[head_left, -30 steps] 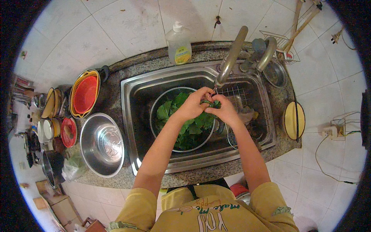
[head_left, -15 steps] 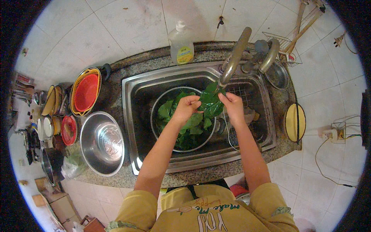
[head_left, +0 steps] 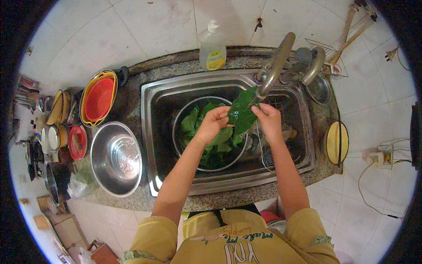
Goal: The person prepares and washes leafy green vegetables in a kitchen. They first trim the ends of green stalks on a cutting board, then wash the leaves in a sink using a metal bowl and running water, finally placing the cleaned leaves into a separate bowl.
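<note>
A broad, wet, dark green leaf (head_left: pixel 241 113) is stretched between my hands beneath the tip of the faucet (head_left: pixel 276 66). My left hand (head_left: pixel 215 124) pinches its left edge. The thumb and fingers of my right hand (head_left: pixel 269 119) close on its right side, near the spout. Below and to the left, a round metal basin (head_left: pixel 175 140) full of leafy greens (head_left: pixel 216 147) stands in the sink (head_left: pixel 161 176). My left wrist passes over the basin and hides part of the greens.
An empty steel bowl (head_left: pixel 103 165) rests on the counter left of the sink, near red and yellow baskets (head_left: pixel 99 99). A soap bottle (head_left: pixel 212 49) stands behind the sink. A wire rack (head_left: pixel 276 112) sits in the sink's right part; a yellow oval item (head_left: pixel 337 141) lies farther right.
The leaf looks turned and hangs a little lower, its face now more toward me. Both hands keep their pinch on it. The whole view has shifted slightly.
</note>
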`<state>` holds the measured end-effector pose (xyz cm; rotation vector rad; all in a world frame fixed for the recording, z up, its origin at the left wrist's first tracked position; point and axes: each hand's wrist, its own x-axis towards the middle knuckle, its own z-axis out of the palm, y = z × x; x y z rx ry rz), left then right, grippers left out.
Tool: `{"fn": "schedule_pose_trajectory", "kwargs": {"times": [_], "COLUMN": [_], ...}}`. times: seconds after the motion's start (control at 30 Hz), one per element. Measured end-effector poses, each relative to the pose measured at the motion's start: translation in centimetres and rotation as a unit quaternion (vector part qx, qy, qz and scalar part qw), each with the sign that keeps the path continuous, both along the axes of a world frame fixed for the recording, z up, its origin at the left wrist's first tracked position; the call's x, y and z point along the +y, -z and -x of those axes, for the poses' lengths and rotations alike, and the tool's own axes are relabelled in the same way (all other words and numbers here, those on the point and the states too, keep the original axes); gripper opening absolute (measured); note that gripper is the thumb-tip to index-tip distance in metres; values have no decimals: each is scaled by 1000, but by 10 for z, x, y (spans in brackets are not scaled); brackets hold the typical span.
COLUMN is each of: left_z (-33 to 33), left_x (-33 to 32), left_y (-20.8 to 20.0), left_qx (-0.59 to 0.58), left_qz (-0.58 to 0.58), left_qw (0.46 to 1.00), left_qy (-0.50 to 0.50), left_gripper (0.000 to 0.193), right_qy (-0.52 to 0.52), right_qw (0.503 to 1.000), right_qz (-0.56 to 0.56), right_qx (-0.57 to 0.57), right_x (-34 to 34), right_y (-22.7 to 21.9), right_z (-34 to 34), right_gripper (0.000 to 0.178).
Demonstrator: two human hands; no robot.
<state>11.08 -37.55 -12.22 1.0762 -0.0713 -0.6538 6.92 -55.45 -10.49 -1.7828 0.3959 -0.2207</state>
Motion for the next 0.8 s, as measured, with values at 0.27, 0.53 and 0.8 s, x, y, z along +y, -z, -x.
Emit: {"fn": "schedule_pose_trajectory", "kwargs": {"times": [0.27,0.53,0.8], "left_z": [-1,0,-2], "left_x": [2,1,1], "left_y": [-11,-15,-3], "left_qx": [-144,-103,-89], "left_qz": [-116,-6,-19], "left_qw": [982,995,996], "left_qy": [46,15,15], "left_gripper": [39,39,46], "right_qy": [13,8,10], "right_qw": [999,997,999], "right_qz": [-31,-72,-50], "right_qx": [-13,-14,12], "right_x": [7,-1,0], "right_y": [-5,-3,-7], "right_z": [-1,-2,-1], "right_gripper": [28,24,22]}}
